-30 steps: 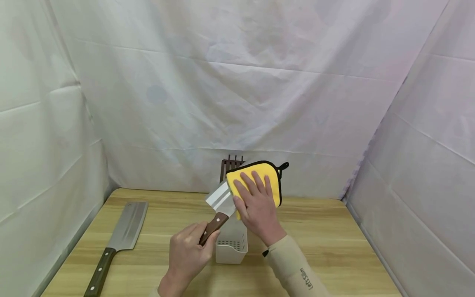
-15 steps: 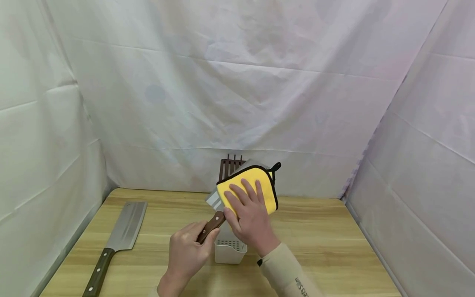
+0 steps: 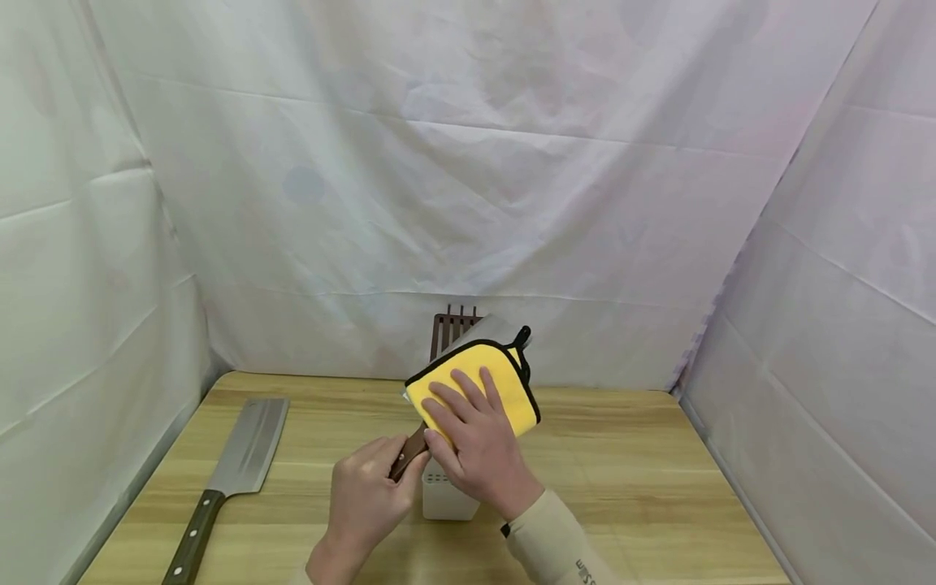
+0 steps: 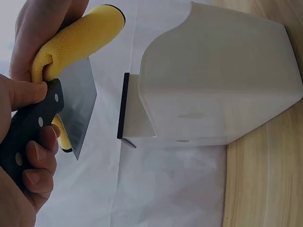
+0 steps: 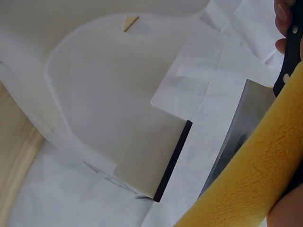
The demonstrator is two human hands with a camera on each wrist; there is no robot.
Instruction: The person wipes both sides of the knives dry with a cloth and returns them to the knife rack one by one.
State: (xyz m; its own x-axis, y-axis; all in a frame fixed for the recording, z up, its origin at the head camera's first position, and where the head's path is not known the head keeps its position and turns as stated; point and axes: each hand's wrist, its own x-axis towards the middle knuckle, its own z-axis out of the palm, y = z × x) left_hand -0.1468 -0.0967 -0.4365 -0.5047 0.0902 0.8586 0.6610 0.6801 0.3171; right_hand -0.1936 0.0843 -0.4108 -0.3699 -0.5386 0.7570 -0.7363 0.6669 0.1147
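Note:
In the head view, my left hand [image 3: 366, 496] grips the brown riveted handle of a cleaver [image 3: 409, 455]. Its blade points up and to the right, mostly covered by a yellow cloth [image 3: 468, 361] with black edging and a hanging loop. My right hand [image 3: 478, 447] lies over this cloth with fingers straight and spread, pressing it against the blade. In the left wrist view, the cloth [image 4: 80, 40] curves over the blade [image 4: 78, 99], and left fingers [image 4: 40, 158] curl round the handle. The right wrist view shows cloth [image 5: 255, 165] along the blade [image 5: 241, 123].
Beneath the hands stands a white knife holder [image 3: 449, 504], partly hidden, with a brown slotted top [image 3: 453, 325] at its back. A second cleaver [image 3: 249, 447] lies on the wooden table [image 3: 643, 487] at left. White sheeting [image 3: 468, 203] hangs behind and at both sides.
My right hand has slid the cloth down and left along the blade toward the handle, covering the blade's lower part. The left hand and cleaver stay nearly still.

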